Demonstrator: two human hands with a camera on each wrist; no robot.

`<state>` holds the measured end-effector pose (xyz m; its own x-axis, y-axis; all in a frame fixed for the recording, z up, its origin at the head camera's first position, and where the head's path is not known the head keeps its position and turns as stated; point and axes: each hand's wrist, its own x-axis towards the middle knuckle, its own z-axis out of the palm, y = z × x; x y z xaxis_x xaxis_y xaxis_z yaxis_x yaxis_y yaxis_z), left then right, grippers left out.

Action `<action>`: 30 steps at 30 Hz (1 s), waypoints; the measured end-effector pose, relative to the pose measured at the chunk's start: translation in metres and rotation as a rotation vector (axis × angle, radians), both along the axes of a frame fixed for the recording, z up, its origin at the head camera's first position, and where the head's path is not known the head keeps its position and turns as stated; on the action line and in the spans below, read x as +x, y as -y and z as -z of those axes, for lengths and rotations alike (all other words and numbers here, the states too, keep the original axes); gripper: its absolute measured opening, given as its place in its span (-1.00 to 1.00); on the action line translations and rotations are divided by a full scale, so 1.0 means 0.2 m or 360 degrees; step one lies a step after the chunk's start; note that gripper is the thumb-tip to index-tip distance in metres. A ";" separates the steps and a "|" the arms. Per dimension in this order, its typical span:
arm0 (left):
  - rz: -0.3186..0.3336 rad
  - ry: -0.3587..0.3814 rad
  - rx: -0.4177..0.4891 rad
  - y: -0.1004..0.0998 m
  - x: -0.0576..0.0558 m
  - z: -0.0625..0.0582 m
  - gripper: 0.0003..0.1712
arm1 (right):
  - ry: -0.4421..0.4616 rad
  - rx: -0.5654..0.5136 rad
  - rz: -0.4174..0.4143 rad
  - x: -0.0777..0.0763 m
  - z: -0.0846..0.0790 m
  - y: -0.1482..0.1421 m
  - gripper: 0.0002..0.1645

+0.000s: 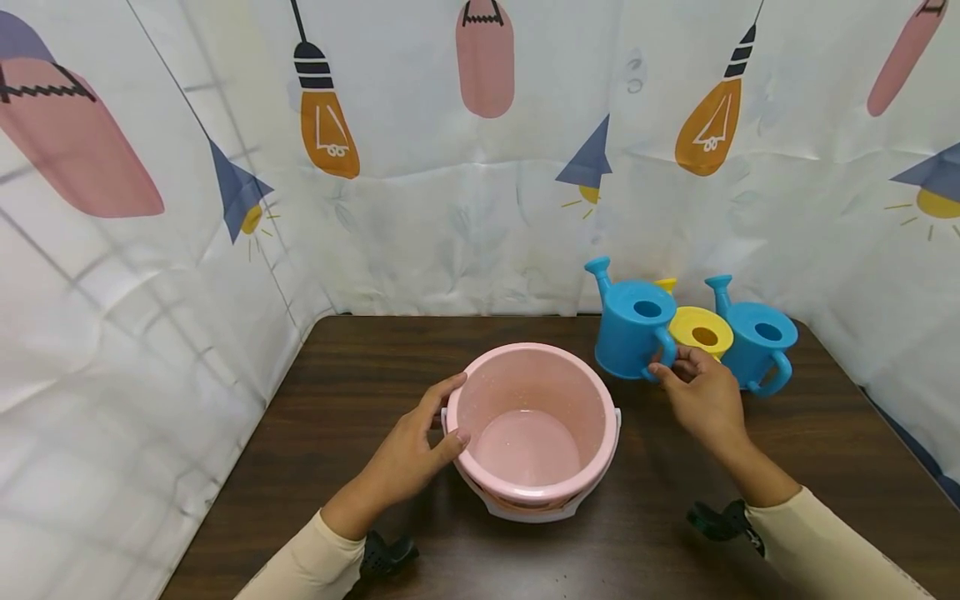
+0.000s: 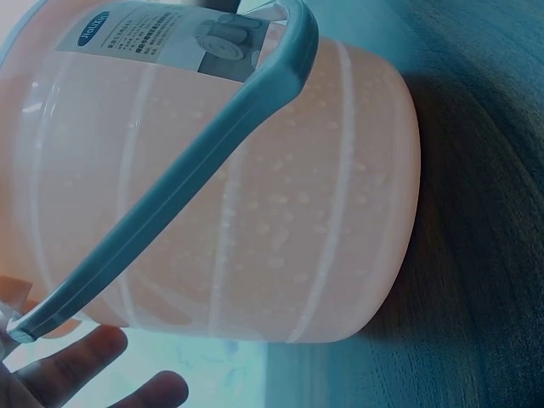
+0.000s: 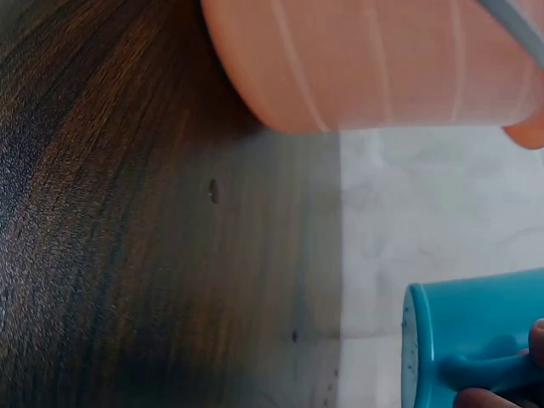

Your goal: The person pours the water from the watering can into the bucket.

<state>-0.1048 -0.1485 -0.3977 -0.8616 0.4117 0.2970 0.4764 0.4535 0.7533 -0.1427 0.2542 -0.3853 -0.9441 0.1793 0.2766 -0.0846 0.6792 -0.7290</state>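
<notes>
A pink bucket with a pale carrying handle stands upright on the table, its inside showing no objects. My left hand rests at the left of its rim, thumb and forefinger spread and touching the edge. At the back right, my right hand pinches the handle of a blue watering can. That can is upright, and its underside shows in the right wrist view, above the table's far edge. Right behind this hand are a yellow watering can, partly hidden, and a second blue watering can.
The dark wooden table ends at a white patterned curtain along the back and sides. A label is stuck to the bucket's side. Dark straps sit at both wrists.
</notes>
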 end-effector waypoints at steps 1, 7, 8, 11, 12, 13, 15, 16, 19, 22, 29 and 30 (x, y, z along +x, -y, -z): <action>0.0006 -0.0003 0.0006 0.00 0.00 0.00 -0.23 | 0.0002 0.0000 0.0008 -0.01 0.01 0.00 -0.52; 0.0012 -0.0004 0.0009 0.00 0.00 0.00 -0.23 | 0.0013 -0.0015 0.0005 -0.05 0.06 0.02 -0.57; 0.0008 -0.0002 0.0004 0.00 0.00 0.00 -0.23 | 0.0013 -0.0021 -0.0001 -0.06 0.07 0.02 -0.58; -0.0001 0.0004 -0.0002 0.00 0.00 0.00 -0.23 | 0.0014 -0.0037 -0.0019 -0.08 0.09 0.02 -0.59; 0.0000 0.0007 -0.0001 0.00 0.00 0.00 -0.23 | 0.0018 -0.0040 -0.0023 -0.08 0.10 0.02 -0.59; 0.0000 0.0011 0.0001 0.00 -0.01 0.00 -0.23 | 0.0021 -0.0043 -0.0025 -0.09 0.11 0.02 -0.59; 0.0005 0.0007 0.0004 0.00 -0.01 0.00 -0.23 | 0.0027 -0.0055 -0.0030 -0.10 0.12 0.03 -0.59; 0.0008 0.0004 0.0008 0.00 -0.01 0.00 -0.23 | 0.0030 -0.0056 -0.0032 -0.10 0.13 0.03 -0.59; 0.0017 -0.0008 0.0014 0.00 -0.01 0.01 -0.23 | 0.0030 -0.0072 -0.0047 -0.11 0.14 0.04 -0.59; 0.0024 -0.0018 0.0016 0.00 -0.02 0.01 -0.23 | 0.0037 -0.0079 -0.0049 -0.11 0.16 0.04 -0.60; 0.0022 -0.0027 0.0001 0.00 -0.01 0.01 -0.23 | 0.0075 -0.0092 -0.0014 -0.13 0.18 0.04 -0.59; 0.0018 -0.0022 0.0002 0.00 -0.01 0.01 -0.23 | 0.0074 -0.0086 -0.0011 -0.13 0.18 0.04 -0.59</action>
<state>-0.1076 -0.1488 -0.3996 -0.8527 0.4209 0.3093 0.4917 0.4472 0.7472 -0.1680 0.2453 -0.4223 -0.9569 0.1865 0.2224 -0.0542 0.6381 -0.7680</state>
